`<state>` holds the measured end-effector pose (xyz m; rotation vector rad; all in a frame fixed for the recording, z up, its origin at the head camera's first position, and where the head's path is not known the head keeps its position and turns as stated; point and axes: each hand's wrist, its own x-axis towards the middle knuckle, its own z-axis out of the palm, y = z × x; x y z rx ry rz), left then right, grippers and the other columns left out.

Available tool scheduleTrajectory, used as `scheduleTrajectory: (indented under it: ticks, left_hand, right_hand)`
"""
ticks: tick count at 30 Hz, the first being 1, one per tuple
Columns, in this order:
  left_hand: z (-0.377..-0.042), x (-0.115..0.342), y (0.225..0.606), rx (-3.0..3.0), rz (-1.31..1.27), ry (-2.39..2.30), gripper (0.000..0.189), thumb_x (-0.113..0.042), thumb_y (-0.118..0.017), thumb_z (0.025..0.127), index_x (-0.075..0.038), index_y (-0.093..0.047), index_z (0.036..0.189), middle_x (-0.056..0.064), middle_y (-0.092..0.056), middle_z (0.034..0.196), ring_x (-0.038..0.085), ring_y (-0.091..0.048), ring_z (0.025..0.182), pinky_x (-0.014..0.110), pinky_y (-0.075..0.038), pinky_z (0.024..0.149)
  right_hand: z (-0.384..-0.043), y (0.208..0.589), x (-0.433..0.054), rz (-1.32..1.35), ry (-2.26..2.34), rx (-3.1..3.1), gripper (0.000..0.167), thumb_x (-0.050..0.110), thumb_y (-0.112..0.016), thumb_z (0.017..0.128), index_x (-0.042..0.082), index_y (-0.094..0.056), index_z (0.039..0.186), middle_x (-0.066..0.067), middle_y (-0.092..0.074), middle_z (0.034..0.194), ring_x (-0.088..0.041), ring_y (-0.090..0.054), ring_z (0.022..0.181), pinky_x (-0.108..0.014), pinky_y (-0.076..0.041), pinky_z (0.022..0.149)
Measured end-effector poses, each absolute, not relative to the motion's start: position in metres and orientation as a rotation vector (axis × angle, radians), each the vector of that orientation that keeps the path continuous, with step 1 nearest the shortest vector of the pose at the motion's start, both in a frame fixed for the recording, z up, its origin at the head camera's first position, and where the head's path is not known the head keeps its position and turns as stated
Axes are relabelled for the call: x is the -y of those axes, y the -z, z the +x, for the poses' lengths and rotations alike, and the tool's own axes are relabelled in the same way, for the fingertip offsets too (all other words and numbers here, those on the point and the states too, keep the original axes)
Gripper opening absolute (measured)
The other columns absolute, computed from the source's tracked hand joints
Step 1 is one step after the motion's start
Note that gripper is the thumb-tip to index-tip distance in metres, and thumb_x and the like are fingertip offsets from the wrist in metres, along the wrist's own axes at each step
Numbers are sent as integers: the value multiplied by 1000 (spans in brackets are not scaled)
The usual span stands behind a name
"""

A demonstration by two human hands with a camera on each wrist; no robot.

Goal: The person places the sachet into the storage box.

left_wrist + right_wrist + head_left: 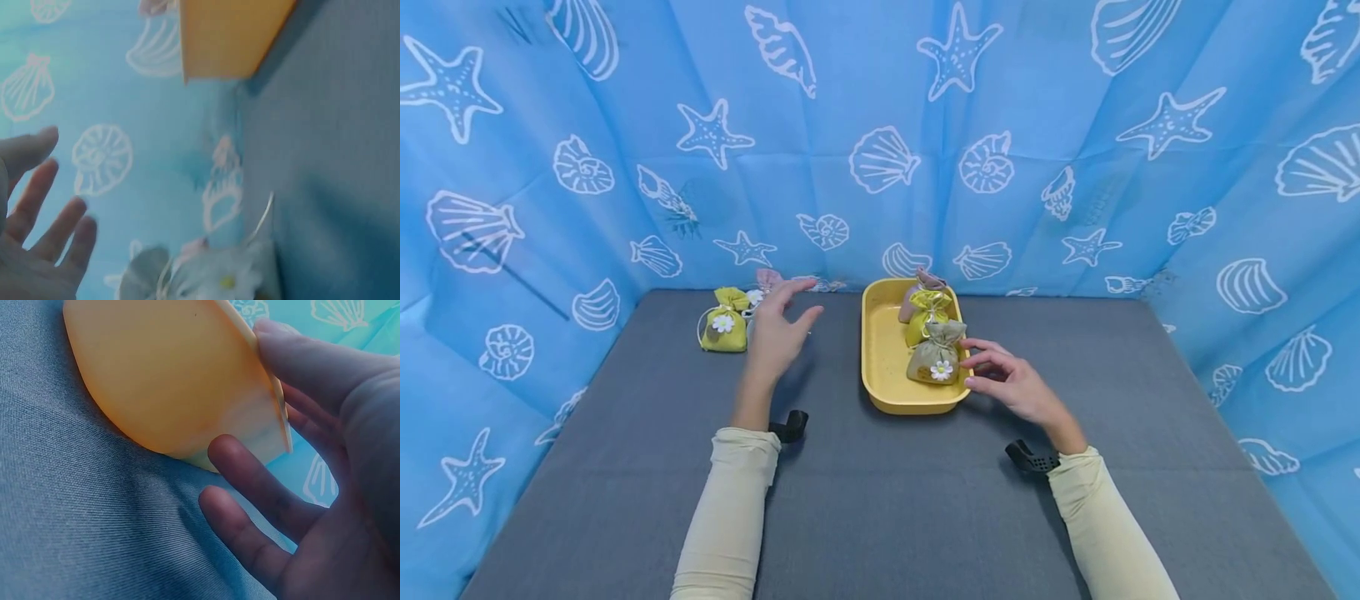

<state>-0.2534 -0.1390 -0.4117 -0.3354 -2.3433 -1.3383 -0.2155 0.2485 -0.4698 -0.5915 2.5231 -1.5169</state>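
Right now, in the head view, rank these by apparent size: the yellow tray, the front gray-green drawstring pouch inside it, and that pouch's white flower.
1. Yellow tray
2. Gray-green drawstring pouch
3. White flower

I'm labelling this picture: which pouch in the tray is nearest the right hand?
The grey-green pouch, frontmost in the tray, beside the right hand. The yellow pouch and pink pouch in there sit behind it, farther from that hand.
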Motion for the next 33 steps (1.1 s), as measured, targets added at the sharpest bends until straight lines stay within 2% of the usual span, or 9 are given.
scheduleTrajectory:
  ticks: [4,9,17,22,25,29,33]
  left_hand:
    - [-256,158,406,2307,-279,1192,42,-9,-80,88,-12,-69,129,12,-67,133,34,-55,131,54,-41,113]
    - [-260,178,408,2373,-218,1156,48,-8,-82,86,-10,-67,132,14,-62,141,36,-49,138,57,-37,116]
    - [-266,192,417,2566,-75,1149,70,-15,-84,85,-14,-54,148,17,-52,148,39,-45,140,60,-38,115]
    - [-267,193,421,2647,25,1198,76,-13,-80,88,-15,-43,155,16,-47,157,40,-50,139,56,-46,111]
    - [-266,193,423,2683,77,1217,72,-9,-77,90,-14,-44,154,15,-55,152,38,-58,133,54,-52,105]
    - [-265,193,425,2724,129,1185,57,-8,-71,94,-12,-53,148,17,-66,136,35,-64,123,51,-55,98]
    - [-264,192,424,2735,166,1156,42,-11,-69,97,-11,-63,138,18,-68,131,34,-65,120,50,-57,94]
  right_hand:
    - [-215,469,-248,-589,1522,-2520,26,20,-70,98,10,-70,122,-8,-45,158,-18,-63,113,-21,-57,86]
    - [-215,466,-247,-591,1531,-2510,27,18,-70,97,8,-69,122,-9,-44,158,-11,-62,110,-22,-57,85]
    - [-213,465,-246,-594,1504,-2535,26,20,-70,98,10,-70,121,-9,-44,158,-9,-62,107,-23,-57,82]
    - [-214,466,-247,-596,1484,-2552,25,21,-70,98,10,-70,121,-9,-45,158,-10,-62,107,-22,-56,82]
    - [-214,465,-247,-592,1473,-2557,25,22,-70,98,11,-70,121,-8,-45,158,-15,-62,108,-23,-55,81]
    - [-215,465,-246,-590,1468,-2557,27,23,-70,98,10,-69,122,-7,-45,159,-22,-61,110,-23,-55,81]
    - [-215,466,-247,-590,1475,-2547,28,22,-69,98,7,-69,122,-9,-44,159,-26,-61,112,-23,-56,81]
